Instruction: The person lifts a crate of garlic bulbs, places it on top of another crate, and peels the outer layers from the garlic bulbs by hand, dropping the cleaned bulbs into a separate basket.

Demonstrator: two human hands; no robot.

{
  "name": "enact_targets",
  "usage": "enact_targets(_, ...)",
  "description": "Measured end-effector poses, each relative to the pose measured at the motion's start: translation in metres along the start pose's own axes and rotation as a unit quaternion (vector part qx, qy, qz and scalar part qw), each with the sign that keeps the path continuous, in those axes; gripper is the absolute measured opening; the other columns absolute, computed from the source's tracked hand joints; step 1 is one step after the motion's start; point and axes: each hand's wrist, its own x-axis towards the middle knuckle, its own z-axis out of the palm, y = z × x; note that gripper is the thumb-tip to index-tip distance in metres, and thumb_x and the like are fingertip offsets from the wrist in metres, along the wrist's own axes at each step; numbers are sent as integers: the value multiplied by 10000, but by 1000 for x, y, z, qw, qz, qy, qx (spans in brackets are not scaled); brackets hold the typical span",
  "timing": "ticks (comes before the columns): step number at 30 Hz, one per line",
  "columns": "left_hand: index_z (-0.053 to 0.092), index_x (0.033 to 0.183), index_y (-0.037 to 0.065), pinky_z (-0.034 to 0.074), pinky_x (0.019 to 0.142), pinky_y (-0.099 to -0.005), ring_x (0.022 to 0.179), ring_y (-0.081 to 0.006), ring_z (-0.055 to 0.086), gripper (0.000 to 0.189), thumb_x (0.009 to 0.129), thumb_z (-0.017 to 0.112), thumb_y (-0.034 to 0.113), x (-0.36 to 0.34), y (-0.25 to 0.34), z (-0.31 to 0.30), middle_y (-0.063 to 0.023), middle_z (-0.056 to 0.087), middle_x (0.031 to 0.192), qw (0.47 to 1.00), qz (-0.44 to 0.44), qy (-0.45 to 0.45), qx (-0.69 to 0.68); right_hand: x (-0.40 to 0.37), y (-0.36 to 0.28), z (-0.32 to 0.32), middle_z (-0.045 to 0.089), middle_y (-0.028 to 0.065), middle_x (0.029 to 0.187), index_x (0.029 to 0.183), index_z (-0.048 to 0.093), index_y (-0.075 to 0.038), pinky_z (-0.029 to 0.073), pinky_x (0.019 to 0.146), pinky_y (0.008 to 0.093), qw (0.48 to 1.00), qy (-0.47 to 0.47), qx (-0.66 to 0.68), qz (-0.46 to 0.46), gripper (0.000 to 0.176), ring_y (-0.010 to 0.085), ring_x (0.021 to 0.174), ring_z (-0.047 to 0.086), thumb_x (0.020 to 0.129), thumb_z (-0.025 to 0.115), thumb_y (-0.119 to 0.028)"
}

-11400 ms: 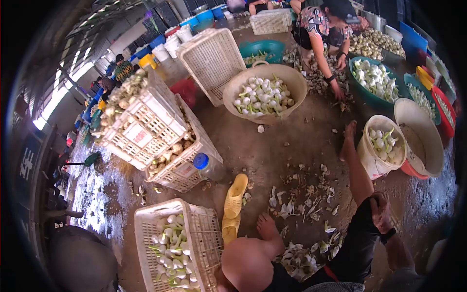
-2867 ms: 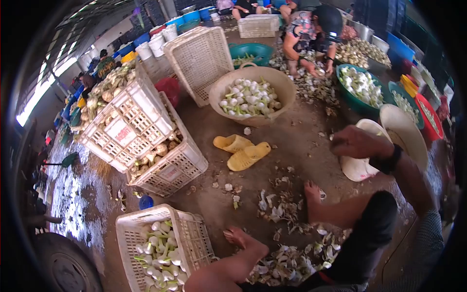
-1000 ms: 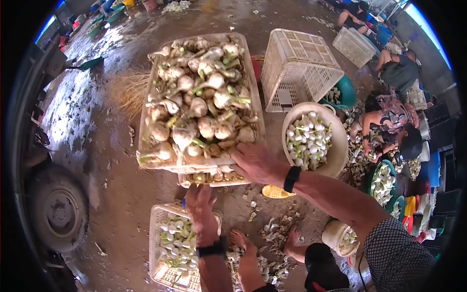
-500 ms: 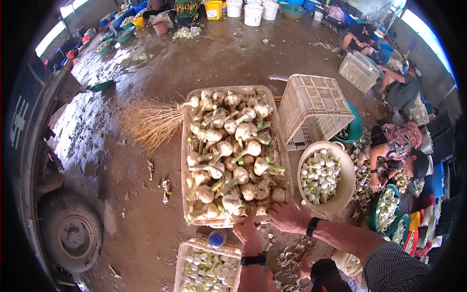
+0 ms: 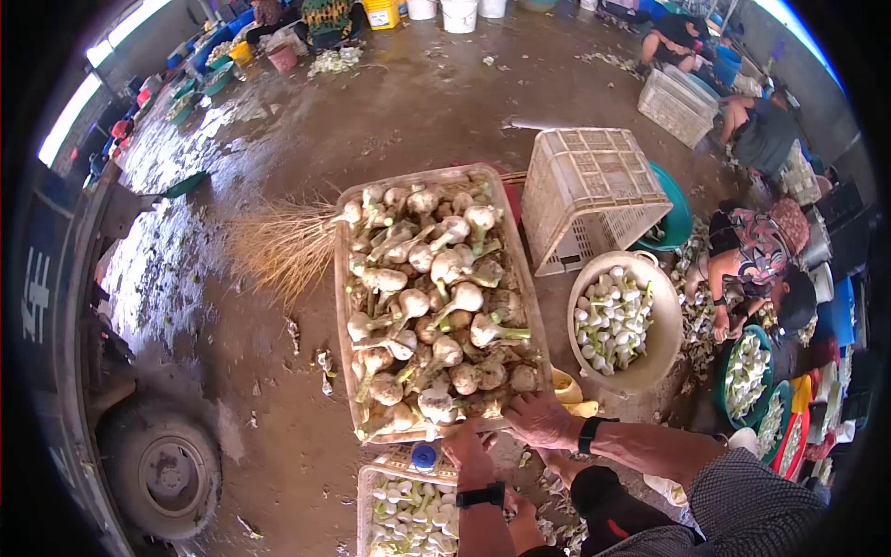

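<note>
A pale plastic crate (image 5: 343, 320) heaped with soil-stained garlic bulbs (image 5: 445, 269) fills the middle of the view, their cut stems pointing in various directions. At its near edge, my left hand (image 5: 467, 446) has its fingers curled on the rim. Just to the right, my right hand (image 5: 543, 420) grips the near right corner of the same crate. What lies under the crate is hidden. Below my left hand stands a second crate (image 5: 366, 506) of cleaned white garlic, with a blue-capped bottle (image 5: 424, 456) at its top edge.
A twig broom (image 5: 283, 243) lies left of the crate. On the right are an upturned crate (image 5: 594, 172), a beige basin (image 5: 668, 348) of peeled garlic and a yellow item (image 5: 568, 390). A vehicle wheel (image 5: 170, 473) stands at left; a co-worker (image 5: 756, 246) bends over at right.
The large crate has shifted slightly left and turned a little, with both my hands still on its near edge. A yellow item now shows beside its right corner. The camera view has also shifted.
</note>
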Motion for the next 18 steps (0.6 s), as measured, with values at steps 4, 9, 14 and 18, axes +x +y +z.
enact_targets(4,624,935,49,583,566,-400,701,-250,647,159,806,684,118,9,2,3,-102,649,847,998,-56,19,0,0,4,4,549,69,825,870,575,-68,494,634,350,1000,6,-2,3,289,235,753,606,743,690,-302)
enact_targets(9,628,946,56,578,576,-396,713,-238,649,162,815,684,134,3,5,1,-99,655,848,998,-57,-9,19,-2,0,6,556,60,831,863,576,-69,500,641,332,1000,15,-6,3,274,228,764,604,736,679,-288)
enact_targets(14,632,940,53,571,584,-381,691,-225,647,149,831,673,147,10,3,2,-89,656,813,997,-74,-9,34,-1,-2,11,555,62,817,853,576,-70,511,647,346,1000,20,-13,7,264,233,762,618,739,675,-286)
enact_targets(18,602,917,-47,582,487,-375,638,-274,650,273,722,751,71,23,-4,-1,-154,660,859,997,-71,1,-3,0,-3,14,547,70,806,889,577,-67,503,651,370,1000,16,3,17,287,244,757,617,704,688,-257)
